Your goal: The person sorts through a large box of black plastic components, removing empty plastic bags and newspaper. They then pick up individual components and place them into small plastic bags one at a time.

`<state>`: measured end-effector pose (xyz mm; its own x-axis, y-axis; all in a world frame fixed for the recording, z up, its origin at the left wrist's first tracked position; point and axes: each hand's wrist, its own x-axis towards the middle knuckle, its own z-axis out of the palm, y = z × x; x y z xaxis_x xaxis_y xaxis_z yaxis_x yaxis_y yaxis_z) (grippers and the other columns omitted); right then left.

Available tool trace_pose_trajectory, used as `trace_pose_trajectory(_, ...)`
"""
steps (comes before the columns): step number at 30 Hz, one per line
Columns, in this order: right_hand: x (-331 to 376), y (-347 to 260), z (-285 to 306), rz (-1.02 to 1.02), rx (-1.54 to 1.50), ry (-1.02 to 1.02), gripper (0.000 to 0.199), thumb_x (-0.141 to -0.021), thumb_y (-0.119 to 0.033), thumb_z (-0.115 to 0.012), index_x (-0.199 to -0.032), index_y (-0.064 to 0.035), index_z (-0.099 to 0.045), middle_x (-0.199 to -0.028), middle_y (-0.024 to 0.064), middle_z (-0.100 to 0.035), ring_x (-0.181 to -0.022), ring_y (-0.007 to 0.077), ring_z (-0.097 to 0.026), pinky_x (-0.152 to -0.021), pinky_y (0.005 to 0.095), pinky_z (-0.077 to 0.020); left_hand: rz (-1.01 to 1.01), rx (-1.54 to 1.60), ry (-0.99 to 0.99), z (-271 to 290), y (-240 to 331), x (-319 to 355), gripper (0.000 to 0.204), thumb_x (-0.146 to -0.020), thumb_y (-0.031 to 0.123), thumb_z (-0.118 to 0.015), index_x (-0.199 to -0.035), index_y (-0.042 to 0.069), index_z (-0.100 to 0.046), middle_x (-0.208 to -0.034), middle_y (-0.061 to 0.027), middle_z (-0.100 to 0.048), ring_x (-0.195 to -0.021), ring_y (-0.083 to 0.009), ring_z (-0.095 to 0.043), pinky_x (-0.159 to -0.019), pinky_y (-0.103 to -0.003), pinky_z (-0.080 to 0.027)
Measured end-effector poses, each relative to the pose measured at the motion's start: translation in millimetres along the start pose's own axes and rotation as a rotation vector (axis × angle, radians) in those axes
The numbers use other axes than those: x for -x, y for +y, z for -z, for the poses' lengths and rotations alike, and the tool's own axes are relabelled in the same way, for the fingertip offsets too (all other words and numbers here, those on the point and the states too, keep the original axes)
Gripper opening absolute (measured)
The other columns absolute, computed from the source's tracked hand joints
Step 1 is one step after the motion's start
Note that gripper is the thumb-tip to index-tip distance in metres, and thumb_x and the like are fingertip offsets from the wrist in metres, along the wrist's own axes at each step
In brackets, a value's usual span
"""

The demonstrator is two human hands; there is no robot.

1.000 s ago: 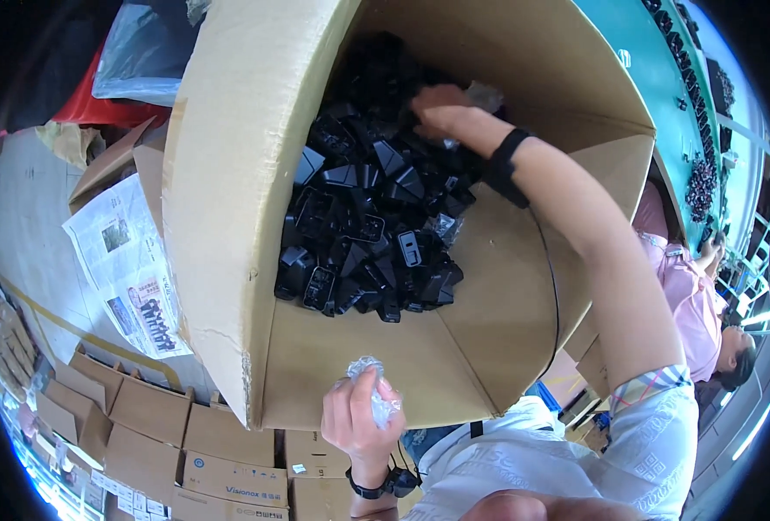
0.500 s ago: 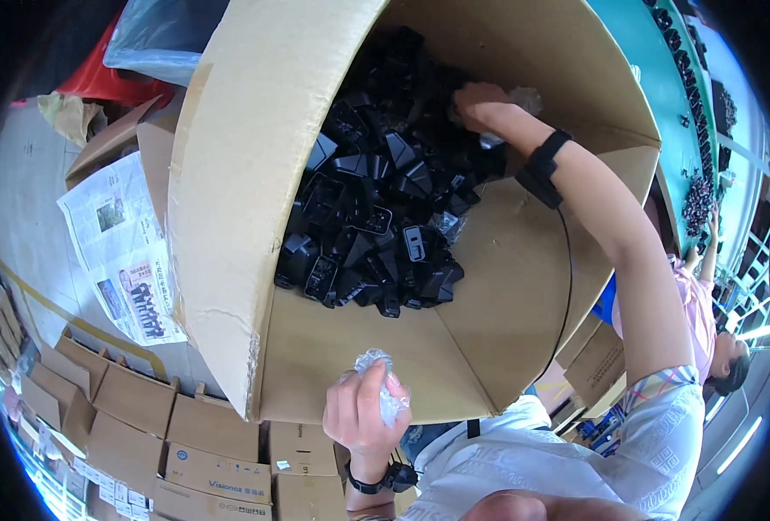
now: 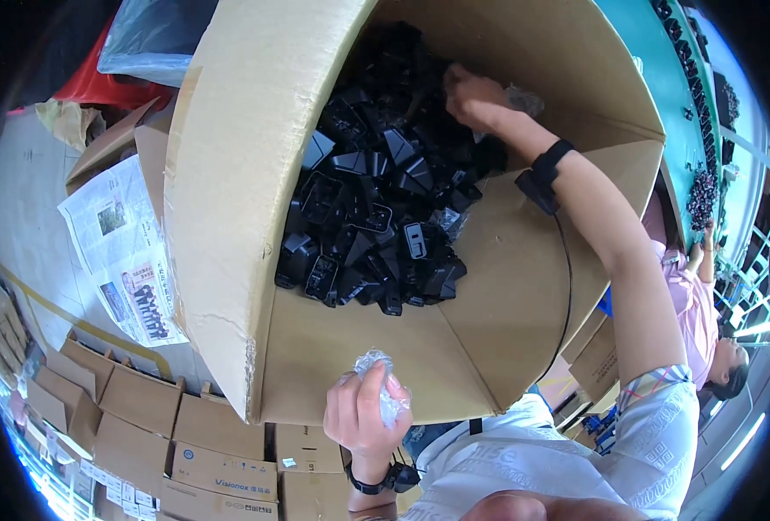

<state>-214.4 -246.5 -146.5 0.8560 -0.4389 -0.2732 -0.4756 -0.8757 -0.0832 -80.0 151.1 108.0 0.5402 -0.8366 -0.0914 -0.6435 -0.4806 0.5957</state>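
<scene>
A large cardboard box [image 3: 220, 208] lies before me, its opening facing me, with a heap of black plastic housings [image 3: 376, 200] inside. My left hand [image 3: 355, 415] is closed round a crumpled wad of clear plastic film [image 3: 392, 405], just outside the box's near edge. Deep in the box, my right hand [image 3: 473, 97] is at the upper right side of the heap with its fingers curled. What those fingers hold, if anything, is hidden against the dark parts. More clear plastic [image 3: 524, 101] shows beside my right wrist. A smaller clear scrap [image 3: 448, 222] rests among the housings.
Several cardboard cartons [image 3: 220, 469] stand at lower left. A newspaper sheet [image 3: 120, 243] lies left of the box, near a red container [image 3: 111, 74] with a plastic liner. At right, a person in pink [image 3: 693, 295] reaches toward small parts on a green bench [image 3: 637, 43].
My right hand has shifted slightly up and left along the heap. The left hand keeps its grip on the plastic film, nearly still.
</scene>
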Motion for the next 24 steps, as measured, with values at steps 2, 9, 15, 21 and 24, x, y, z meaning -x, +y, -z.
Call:
trace_pose_trajectory(2,-3.0,10.8,6.8,0.117,-0.102,0.223,0.016,-0.088,-0.018,-0.055,-0.084,-0.0048,-0.063,-0.09,0.0113,-0.066,-0.086,0.0312,-0.064,-0.077,0.0389,-0.0526,-0.005,0.011,0.002,-0.2,1.6,-1.4,0.02,-0.076,0.005,-0.064,-0.097,0.004,-0.065,-0.083,-0.0109,-0.062,-0.071,-0.0299,-0.059,-0.061,-0.038,-0.049)
trace_pose_trajectory(9,-25.2,-15.4,58.5,-0.295,-0.65,-0.093,0.018,-0.08,-0.022,-0.062,-0.085,-0.0055,-0.067,-0.087,0.0159,-0.066,-0.084,0.0346,-0.063,-0.076,0.0373,-0.0499,0.009,-0.012,0.006,-0.3,-0.5,-0.8,0.018,-0.077,0.005,-0.064,-0.095,0.003,-0.066,-0.082,-0.0109,-0.061,-0.07,-0.0293,-0.058,-0.06,-0.037,-0.049)
trace_pose_trajectory(15,-35.1,-49.0,16.1,-0.194,-0.235,-0.468,0.025,-0.078,-0.025,-0.064,-0.096,-0.0089,-0.069,-0.102,0.0188,-0.068,-0.093,0.0361,-0.065,-0.079,0.0399,-0.0527,0.011,-0.029,0.007,-1.9,2.5,0.4,0.018,-0.076,0.004,-0.063,-0.094,0.003,-0.066,-0.082,-0.0106,-0.061,-0.069,-0.0291,-0.058,-0.06,-0.037,-0.049)
trace_pose_trajectory(21,-33.3,-92.2,8.4,-0.391,-0.207,-0.432,0.033,-0.084,-0.032,-0.062,-0.107,-0.0079,-0.067,-0.109,0.0162,-0.067,-0.102,0.0338,-0.064,-0.083,0.0431,-0.0537,0.021,-0.049,0.005,-0.7,0.2,0.3,0.019,-0.077,0.004,-0.063,-0.095,0.002,-0.065,-0.081,-0.0112,-0.062,-0.069,-0.0296,-0.058,-0.06,-0.038,-0.049)
trace_pose_trajectory(24,-14.3,-107.1,-4.5,-0.519,-0.28,-0.276,0.039,-0.084,-0.036,-0.064,-0.112,-0.0087,-0.063,-0.107,0.0156,-0.067,-0.1,0.0317,-0.065,-0.083,0.0414,-0.0538,0.024,-0.05,0.006,1.0,-0.2,-0.3,0.019,-0.077,0.004,-0.063,-0.096,0.002,-0.064,-0.081,-0.0119,-0.062,-0.069,-0.03,-0.059,-0.06,-0.038,-0.049)
